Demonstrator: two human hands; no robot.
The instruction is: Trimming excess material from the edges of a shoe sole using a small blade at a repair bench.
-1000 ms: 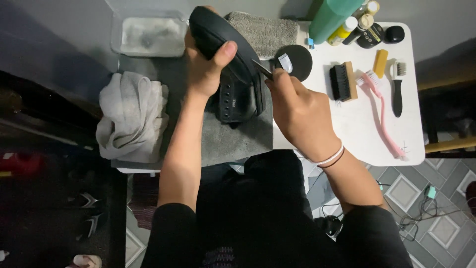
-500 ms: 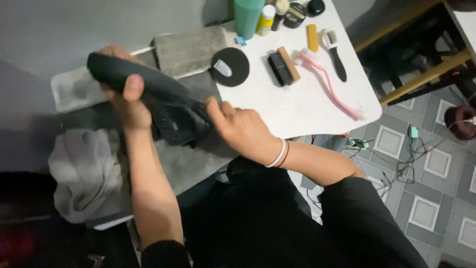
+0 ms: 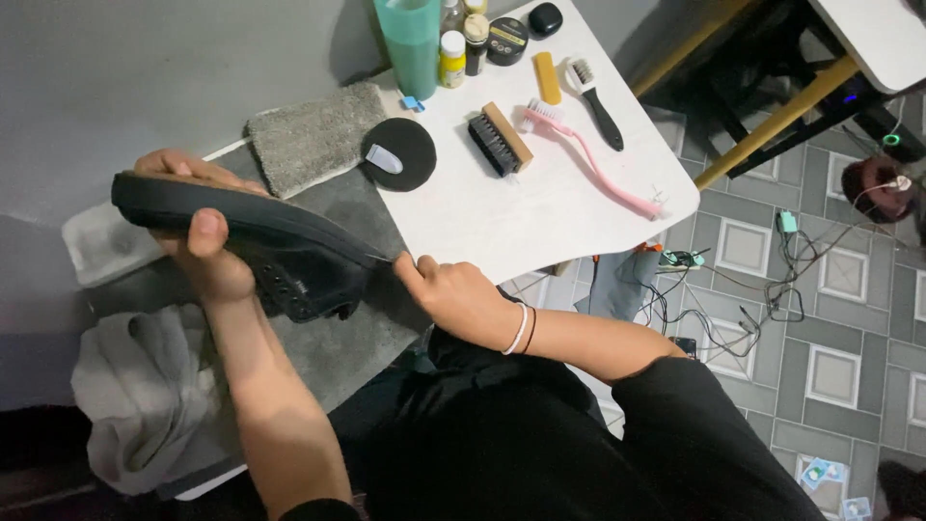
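Observation:
My left hand [image 3: 207,260] grips a black shoe [image 3: 280,241] around its middle, holding it sideways above a grey mat [image 3: 367,318] with the smooth sole turned up and away. My right hand [image 3: 463,299] is curled at the shoe's right end, its forefinger touching the edge of the sole. I cannot make out whether that hand holds anything. A round black pad [image 3: 400,154] with a small white piece on it lies just beyond, on the white table [image 3: 540,212].
On the white table lie a wooden brush [image 3: 500,138], a pink long-handled brush [image 3: 593,164], a black-handled brush [image 3: 598,106], a green bottle [image 3: 413,43] and small jars. A grey cloth [image 3: 135,396] lies left of my arm. Cables [image 3: 714,289] cross the tiled floor.
The view has swung left and tilted. The shoe has turned from upright to lying sideways in my left hand, and my right hand has dropped to its right end.

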